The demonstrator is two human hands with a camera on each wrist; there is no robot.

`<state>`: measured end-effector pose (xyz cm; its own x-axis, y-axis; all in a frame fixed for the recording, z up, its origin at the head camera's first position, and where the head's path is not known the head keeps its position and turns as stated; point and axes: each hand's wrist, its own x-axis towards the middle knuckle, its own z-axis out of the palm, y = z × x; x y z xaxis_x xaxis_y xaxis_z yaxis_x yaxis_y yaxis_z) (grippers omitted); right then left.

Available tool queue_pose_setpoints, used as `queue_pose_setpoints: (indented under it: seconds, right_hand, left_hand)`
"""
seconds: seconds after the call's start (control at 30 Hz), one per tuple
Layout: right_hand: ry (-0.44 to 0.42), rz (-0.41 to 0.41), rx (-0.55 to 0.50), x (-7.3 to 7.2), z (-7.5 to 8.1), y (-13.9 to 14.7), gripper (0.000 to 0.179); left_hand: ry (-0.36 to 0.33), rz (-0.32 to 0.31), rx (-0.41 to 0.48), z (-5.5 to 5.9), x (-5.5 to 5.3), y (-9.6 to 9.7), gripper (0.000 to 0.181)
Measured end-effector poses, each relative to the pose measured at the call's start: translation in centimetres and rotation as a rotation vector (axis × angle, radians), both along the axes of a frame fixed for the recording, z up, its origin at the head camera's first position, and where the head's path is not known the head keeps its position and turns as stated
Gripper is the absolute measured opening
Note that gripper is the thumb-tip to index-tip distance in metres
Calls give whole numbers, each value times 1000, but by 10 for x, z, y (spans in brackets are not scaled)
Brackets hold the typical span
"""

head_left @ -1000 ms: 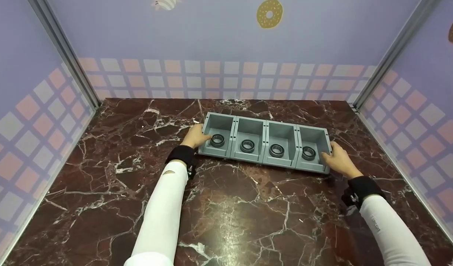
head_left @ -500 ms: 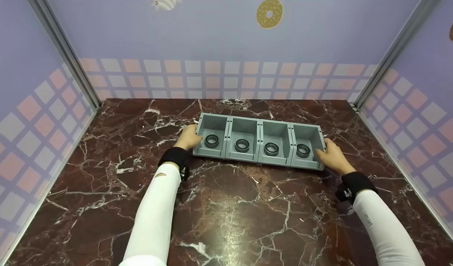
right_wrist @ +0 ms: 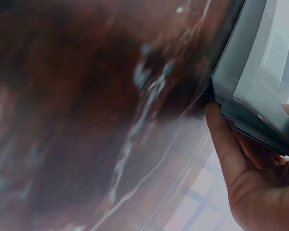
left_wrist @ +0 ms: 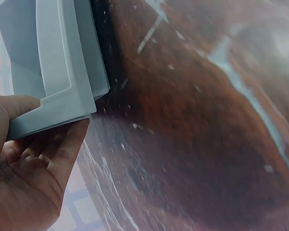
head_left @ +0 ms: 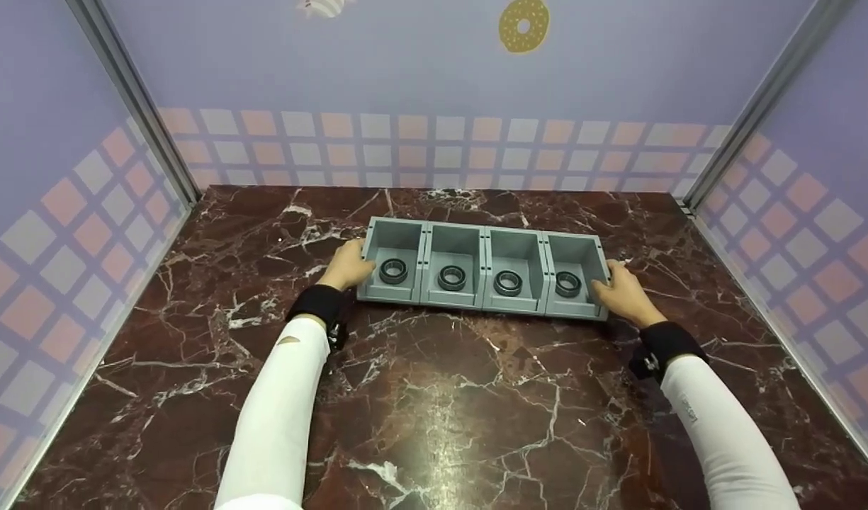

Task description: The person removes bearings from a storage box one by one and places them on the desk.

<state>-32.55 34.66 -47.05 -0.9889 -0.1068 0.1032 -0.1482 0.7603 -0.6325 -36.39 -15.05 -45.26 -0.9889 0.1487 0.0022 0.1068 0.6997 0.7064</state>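
A row of several joined grey plastic bins lies slightly slanted on the table in the head view. One black ring-shaped bearing sits on the floor of each bin, such as the leftmost bearing and the rightmost bearing. My left hand grips the row's left end, thumb over the rim and fingers outside. In the left wrist view, the fingers of that hand reach under the bin's edge. At the opposite end my right hand holds the outer wall likewise, its fingers beneath the edge in the right wrist view.
Dark red marbled table with white veins carries the bins. Lilac panels with a checked band, including the back panel, enclose it at the back and both sides. Metal posts, such as the left post, stand at the back corners.
Both hands have shifted the row of bins to the left, and its slant has lessened a little. The bearings travel with it, one still in each bin.
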Motion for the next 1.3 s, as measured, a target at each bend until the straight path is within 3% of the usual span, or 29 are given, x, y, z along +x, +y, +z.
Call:
queue_pose_setpoints:
  seconds: [0.23, 0.57, 0.8, 1.3]
  right_hand:
    - [11, 9, 2, -6, -1, -10, 43]
    - [18, 20, -23, -10, 0, -24, 41]
    - [-6, 43, -27, -14, -1, -33, 46]
    - [30, 46, -31, -10, 1, -47, 41]
  left_hand:
    - [42, -5, -16, -1, 5, -13, 45]
    - [42, 12, -14, 2, 12, -27, 44]
    - [38, 11, -16, 3, 22, -36, 45]
    - [77, 34, -5, 2, 34, -49, 42]
